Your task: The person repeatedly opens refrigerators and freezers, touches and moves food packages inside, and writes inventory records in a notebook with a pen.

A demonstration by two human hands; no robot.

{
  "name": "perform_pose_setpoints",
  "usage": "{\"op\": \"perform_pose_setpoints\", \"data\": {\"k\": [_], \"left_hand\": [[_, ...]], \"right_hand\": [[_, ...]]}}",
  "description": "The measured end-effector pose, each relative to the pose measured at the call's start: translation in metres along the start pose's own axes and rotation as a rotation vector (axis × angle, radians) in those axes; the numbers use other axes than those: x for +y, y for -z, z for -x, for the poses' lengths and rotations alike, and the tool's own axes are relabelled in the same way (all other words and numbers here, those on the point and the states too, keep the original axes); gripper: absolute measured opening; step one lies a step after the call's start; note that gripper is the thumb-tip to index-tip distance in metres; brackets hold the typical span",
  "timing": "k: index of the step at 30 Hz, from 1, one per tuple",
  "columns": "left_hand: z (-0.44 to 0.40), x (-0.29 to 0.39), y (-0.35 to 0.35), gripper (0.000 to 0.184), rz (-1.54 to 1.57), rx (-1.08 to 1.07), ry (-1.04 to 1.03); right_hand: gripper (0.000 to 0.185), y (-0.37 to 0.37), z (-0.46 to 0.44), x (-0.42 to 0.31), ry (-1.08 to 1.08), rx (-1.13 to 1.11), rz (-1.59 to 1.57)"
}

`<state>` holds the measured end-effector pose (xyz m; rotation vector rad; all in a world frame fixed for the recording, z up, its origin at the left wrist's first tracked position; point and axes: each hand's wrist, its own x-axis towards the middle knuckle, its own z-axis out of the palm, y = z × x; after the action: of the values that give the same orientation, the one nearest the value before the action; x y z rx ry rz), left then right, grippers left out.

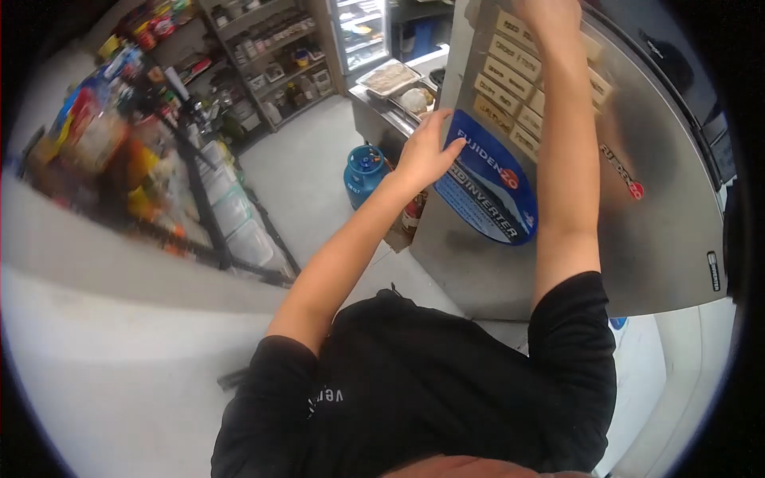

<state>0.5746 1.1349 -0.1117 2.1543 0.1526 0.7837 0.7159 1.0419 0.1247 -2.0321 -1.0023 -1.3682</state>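
Head view: ahead, right of centre, stands a grey metal refrigerator door; the left hand, fingers loosely spread, gripping nothing visible, overlaps its blue oval sticker; the right hand's cropped grip I cannot tell.

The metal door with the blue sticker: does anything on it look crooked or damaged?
Nothing clearly stands out. The blue sticker looks slanted, but the yellowish labels slant the same way, so the tilted camera view probably explains it. I see no obvious damage on the door.
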Motion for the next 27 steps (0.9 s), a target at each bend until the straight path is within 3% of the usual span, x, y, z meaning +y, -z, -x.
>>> {"op": "perform_pose_setpoints", "data": {"k": [6, 10, 12, 13, 15, 17, 18, 19, 20, 21, 24, 25, 27], "left_hand": [[-0.068, -0.052, -0.014, 0.082, 0.17, -0.092, -0.031], [-0.066, -0.073, -0.03, 0.087, 0.347, -0.279, -0.183], [-0.073, -0.077, -0.027, 0.087, 0.368, -0.218, -0.213], [-0.077, -0.078, -0.018, 0.089, 0.387, -0.289, -0.194], [-0.078, -0.084, 0.003, 0.089, 0.471, -0.361, -0.273], [-0.051, -0.089, 0.031, 0.099, 0.51, -0.532, -0.328], [-0.029, -0.096, 0.042, 0.099, 0.529, -0.589, -0.318], [-0.013, -0.103, 0.05, 0.101, 0.532, -0.566, -0.523], [0.001, -0.108, 0.056, 0.104, 0.543, -0.531, -0.727], [0.01, -0.115, 0.058, 0.104, 0.575, -0.583, -0.72], [0.023, -0.141, 0.065, 0.069, 0.649, -0.792, -1.097], [0.02, -0.151, 0.056, 0.049, 0.617, -0.853, -1.042], [0.017, -0.183, 0.028, 0.038, 0.504, -0.946, -0.756]], "right_hand": [[0.009, -0.03, -0.018, -0.033, -0.165, 0.083, 0.251], [0.018, -0.028, -0.016, -0.025, -0.048, 0.123, 0.065], [0.019, -0.026, -0.015, -0.033, -0.168, 0.094, 0.232], [0.02, -0.026, -0.024, -0.045, -0.231, 0.065, 0.327], [0.02, -0.026, -0.013, -0.092, -0.154, 0.276, 0.421], [0.019, 0.011, 0.025, -0.081, -0.008, 0.322, 0.42], [0.028, 0.05, 0.056, -0.071, -0.113, 0.249, 0.606], [0.036, 0.089, 0.086, -0.061, -0.205, 0.158, 0.795], [0.037, 0.114, 0.102, -0.076, -0.283, 0.183, 0.809], [0.037, 0.129, 0.111, -0.101, -0.338, 0.24, 0.751], [0.039, 0.172, 0.129, -0.17, -0.442, 0.406, 0.444], [0.04, 0.184, 0.134, -0.188, -0.469, 0.462, 0.307], [0.041, 0.207, 0.142, -0.216, -0.501, 0.524, 0.08]]}}
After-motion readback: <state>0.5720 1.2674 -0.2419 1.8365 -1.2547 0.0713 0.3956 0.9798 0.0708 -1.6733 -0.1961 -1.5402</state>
